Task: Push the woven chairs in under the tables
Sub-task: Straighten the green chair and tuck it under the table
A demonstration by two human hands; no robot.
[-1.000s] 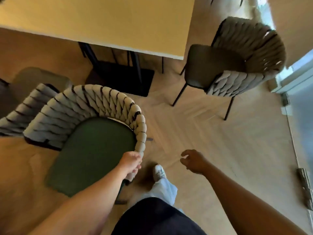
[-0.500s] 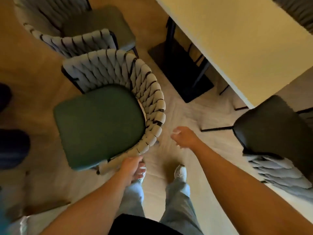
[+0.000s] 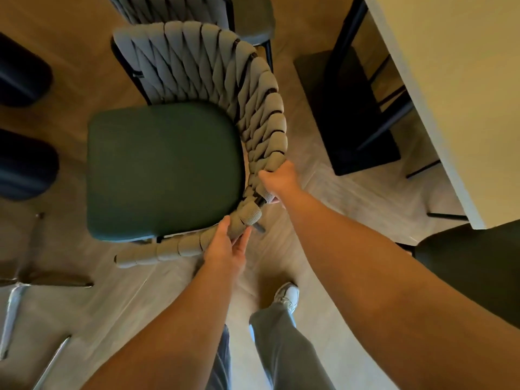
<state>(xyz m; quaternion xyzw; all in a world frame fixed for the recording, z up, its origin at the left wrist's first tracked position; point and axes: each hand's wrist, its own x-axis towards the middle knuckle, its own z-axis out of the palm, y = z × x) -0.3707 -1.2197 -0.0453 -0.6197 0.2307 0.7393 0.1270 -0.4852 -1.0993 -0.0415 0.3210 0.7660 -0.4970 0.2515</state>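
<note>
Both hands on the woven chair (image 3: 174,164), on its wrapped back rail. Left grip (image 3: 225,250) is closed around the rail at the near end of the curve, thumb on the seat side, fingers (image 3: 242,243) under the outer side. Right grip (image 3: 278,178) is closed over the rail further round, up and to the right of the left grip. Two spaced holds on the curved rail likely give turning leverage as well as push, which fits a chair that needs swinging round.

Chair stands on the floor just ahead and left of both grips, well clear of the counter (image 3: 450,108), which lies off to the right of the right grip. Green seat (image 3: 163,170) opens to the left, back curve toward the counter, so the chair faces away from it. Seat-to-back axis runs roughly left-right. Judgement: it must rotate about half a turn before going under. A second woven chair (image 3: 174,9) sits just beyond.
</note>
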